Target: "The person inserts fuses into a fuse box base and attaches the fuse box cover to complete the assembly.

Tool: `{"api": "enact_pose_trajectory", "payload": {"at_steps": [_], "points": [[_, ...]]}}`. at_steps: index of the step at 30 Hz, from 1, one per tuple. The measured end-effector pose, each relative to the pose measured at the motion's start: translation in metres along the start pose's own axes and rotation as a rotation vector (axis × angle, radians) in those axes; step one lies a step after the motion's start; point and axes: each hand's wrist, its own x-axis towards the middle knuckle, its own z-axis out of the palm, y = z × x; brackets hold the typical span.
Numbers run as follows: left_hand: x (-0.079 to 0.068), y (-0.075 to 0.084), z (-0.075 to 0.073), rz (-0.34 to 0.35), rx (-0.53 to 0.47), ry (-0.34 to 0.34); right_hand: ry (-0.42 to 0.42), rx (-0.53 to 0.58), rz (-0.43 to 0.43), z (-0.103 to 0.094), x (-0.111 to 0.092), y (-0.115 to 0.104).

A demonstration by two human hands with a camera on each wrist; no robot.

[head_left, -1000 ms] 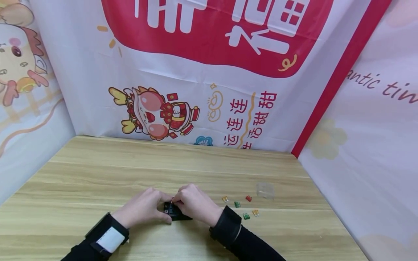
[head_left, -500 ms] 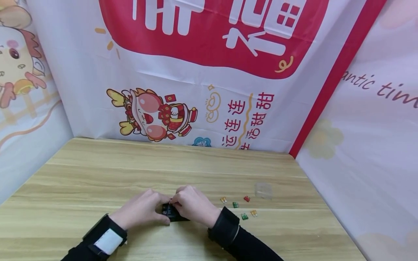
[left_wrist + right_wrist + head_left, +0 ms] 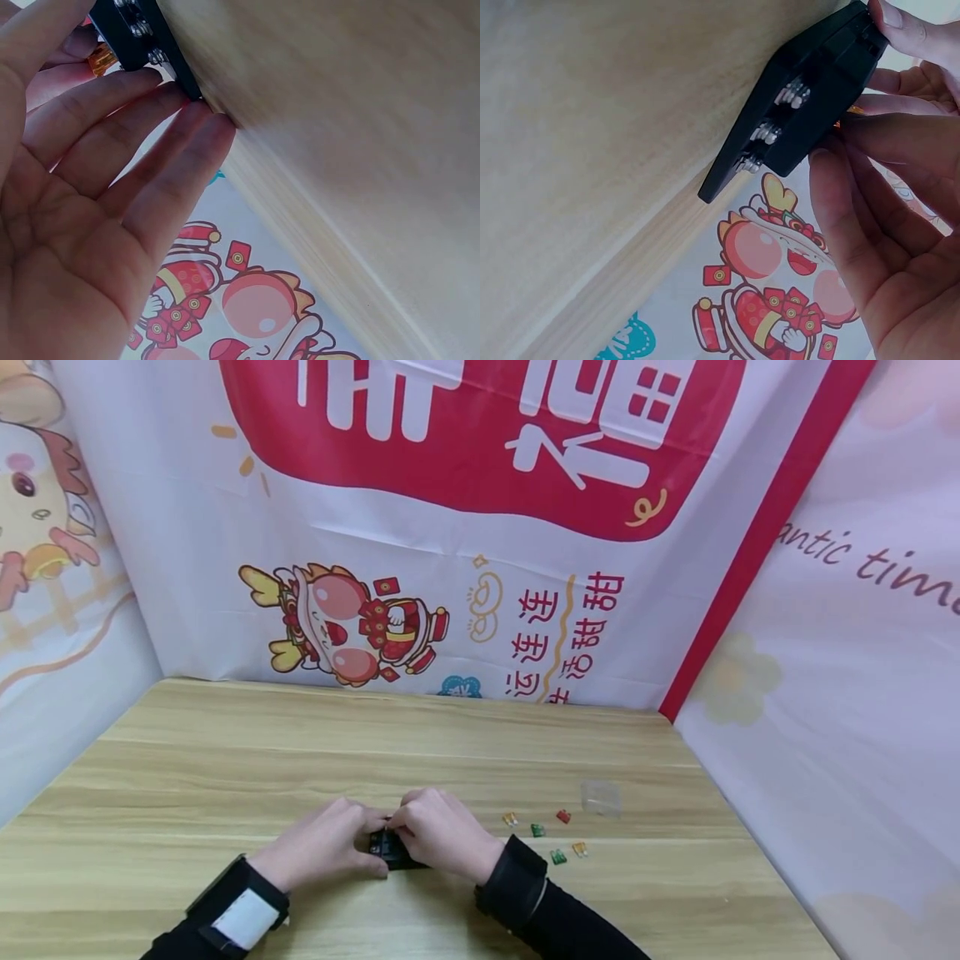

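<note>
A black fuse box with metal screw terminals sits on the table between both hands. My left hand grips its left end between thumb and fingers. Over the box's top, my right hand pinches a small orange blade fuse against the box. That orange fuse also peeks out beside the fingertips in the left wrist view. How deep the fuse is in the box cannot be seen, as fingers cover it. The box shows its row of terminals along one side in the right wrist view.
Right of the hands lie loose blade fuses: orange, green, red, another green and another orange. A clear plastic cover lies beyond them. Printed cloth borders the wooden table behind.
The head view has drifted slightly, so the scene sits a little further left. Both hands stay at the fuse box in nearly the same pose.
</note>
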Motion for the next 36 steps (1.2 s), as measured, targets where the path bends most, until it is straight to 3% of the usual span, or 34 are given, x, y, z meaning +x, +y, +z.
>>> {"api": "enact_pose_trajectory", "payload": {"at_steps": [12,29,36], "points": [[0.0012,-0.0033,0.0006,0.009,0.001,-0.003,0.01,-0.046,0.005,-0.0002,0.0014,-0.0007],[0.0014,-0.0042,0.0006,-0.042,0.009,-0.009,0.032,-0.068,-0.017,0.0007,0.0023,-0.0018],[0.003,-0.003,0.0011,-0.024,0.011,-0.011,0.036,-0.085,-0.003,0.0014,0.001,-0.0015]]}}
